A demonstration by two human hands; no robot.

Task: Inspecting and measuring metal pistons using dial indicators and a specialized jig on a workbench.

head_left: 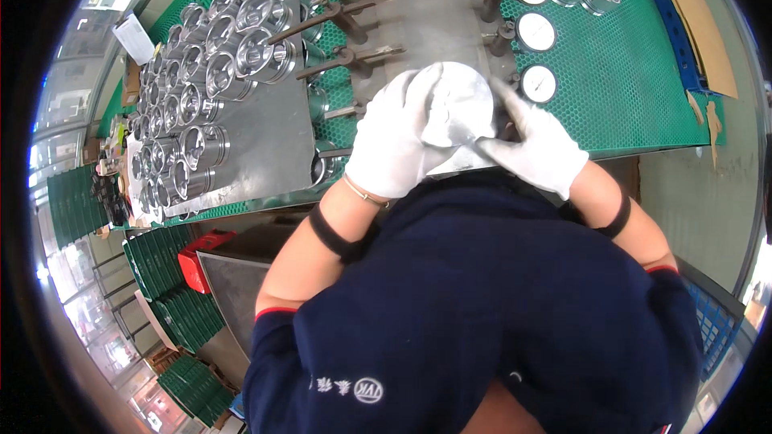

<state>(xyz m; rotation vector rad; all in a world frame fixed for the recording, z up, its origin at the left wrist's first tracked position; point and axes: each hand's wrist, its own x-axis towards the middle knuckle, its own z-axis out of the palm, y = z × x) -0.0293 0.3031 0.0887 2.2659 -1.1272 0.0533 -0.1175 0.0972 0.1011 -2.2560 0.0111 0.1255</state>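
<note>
A round, shiny silver metal part [458, 104] is held above the near edge of the worktop [611, 72], which is covered by a green mat. The left hand [398, 141], in a white glove, is closed around the left side of the part, the fingers curled over its rim. The right hand [535, 149], also gloved, is pressed on the right side; how tightly its fingers grip cannot be told. The part lies between both hands, equally near to each. Many similar metal cylinders [217, 88] are kept on the far left, dial gauges [535, 32] on the far right.
</note>
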